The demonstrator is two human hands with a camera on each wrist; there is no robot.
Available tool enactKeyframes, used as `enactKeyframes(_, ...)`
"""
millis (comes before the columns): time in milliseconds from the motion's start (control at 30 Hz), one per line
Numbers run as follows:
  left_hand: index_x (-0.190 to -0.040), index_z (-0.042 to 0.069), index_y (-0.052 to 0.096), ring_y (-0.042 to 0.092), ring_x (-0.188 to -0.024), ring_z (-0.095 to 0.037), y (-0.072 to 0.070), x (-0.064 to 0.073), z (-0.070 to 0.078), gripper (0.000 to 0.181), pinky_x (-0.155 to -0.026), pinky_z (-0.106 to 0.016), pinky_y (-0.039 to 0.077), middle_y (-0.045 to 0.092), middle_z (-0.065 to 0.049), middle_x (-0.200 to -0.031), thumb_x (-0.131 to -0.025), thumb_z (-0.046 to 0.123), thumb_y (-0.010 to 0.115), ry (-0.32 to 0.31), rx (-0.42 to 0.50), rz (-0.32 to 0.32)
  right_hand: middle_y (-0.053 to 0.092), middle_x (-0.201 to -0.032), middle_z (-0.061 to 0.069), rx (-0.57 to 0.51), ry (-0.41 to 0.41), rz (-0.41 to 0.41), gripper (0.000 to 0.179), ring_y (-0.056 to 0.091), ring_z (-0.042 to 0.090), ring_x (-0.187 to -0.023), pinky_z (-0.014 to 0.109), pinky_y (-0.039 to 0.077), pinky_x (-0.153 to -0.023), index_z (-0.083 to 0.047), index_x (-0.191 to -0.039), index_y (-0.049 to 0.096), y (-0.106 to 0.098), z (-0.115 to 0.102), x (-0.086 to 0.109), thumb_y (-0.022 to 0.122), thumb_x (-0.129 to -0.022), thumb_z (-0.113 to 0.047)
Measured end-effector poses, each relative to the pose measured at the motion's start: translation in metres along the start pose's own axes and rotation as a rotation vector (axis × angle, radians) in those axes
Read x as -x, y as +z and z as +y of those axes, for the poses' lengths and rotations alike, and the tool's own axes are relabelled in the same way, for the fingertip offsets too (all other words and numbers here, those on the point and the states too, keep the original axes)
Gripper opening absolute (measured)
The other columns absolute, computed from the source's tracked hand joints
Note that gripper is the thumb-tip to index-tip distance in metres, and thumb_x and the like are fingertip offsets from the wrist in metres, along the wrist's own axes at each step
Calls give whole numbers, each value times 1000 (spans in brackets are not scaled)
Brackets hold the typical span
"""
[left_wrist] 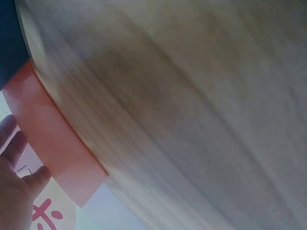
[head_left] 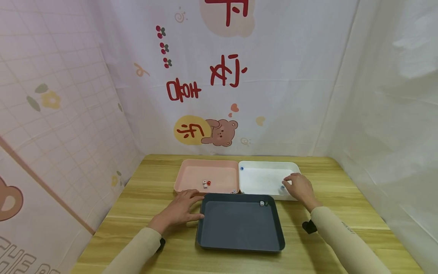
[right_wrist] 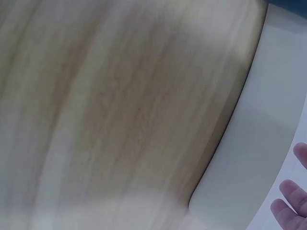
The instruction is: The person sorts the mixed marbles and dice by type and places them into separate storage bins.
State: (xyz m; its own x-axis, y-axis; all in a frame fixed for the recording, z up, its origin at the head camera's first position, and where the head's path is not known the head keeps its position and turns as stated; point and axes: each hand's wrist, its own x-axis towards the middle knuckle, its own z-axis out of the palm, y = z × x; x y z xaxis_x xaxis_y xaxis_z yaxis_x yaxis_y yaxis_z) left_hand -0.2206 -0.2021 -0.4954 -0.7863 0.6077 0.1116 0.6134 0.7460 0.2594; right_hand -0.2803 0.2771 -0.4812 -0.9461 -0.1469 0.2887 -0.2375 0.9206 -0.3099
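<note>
My right hand [head_left: 301, 188] reaches over the right side of the white tray [head_left: 268, 164]. Just below its fingertips lies a small bluish die [head_left: 282, 187]. In the right wrist view the fingers [right_wrist: 293, 191] are slightly bent and spread beyond the tray's wall, with nothing seen between them. My left hand [head_left: 183, 207] has its fingers loosely extended at the left rim of the dark grey tray [head_left: 239, 224], near the pink tray's front corner. A white die [head_left: 262, 203] and a dark die [head_left: 266, 204] sit in the grey tray's far right corner.
The pink tray [head_left: 195, 171] stands left of the white one, both behind the grey tray. It holds white dice [head_left: 205, 185] and a red die [head_left: 208, 183]. A blue die [head_left: 242, 168] lies in the white tray's far left corner. Fabric walls surround the wooden table [head_left: 143, 190].
</note>
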Motion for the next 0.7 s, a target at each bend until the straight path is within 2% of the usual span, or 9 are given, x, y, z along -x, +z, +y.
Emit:
enactKeyframes(233, -142, 15, 55, 37, -137, -33, -1, 0, 2, 72, -114, -53, 26, 42, -13, -147, -88, 61, 65, -11, 7, -10, 67, -110, 27, -28, -57, 17, 19, 60, 47, -108, 60, 47, -89, -1, -96, 78, 5, -8, 3, 68, -91, -17)
enactKeyframes(467, -142, 16, 55, 36, -138, -34, -3, 0, 2, 72, -114, -53, 27, 42, -12, -147, -87, 62, 65, -19, 7, -17, 66, -115, 28, -71, -79, 25, 17, 60, 47, -108, 60, 48, -88, -4, -96, 78, 3, -21, 6, 70, -90, -18)
enactKeyframes(700, -141, 16, 56, 37, -137, -33, -4, 0, 4, 72, -112, -53, 29, 43, -11, -146, -87, 62, 66, -19, 9, -16, 65, -117, 28, -126, -194, 45, 11, 60, 47, -110, 60, 48, -90, -6, -92, 78, 2, -41, 16, 73, -88, -16)
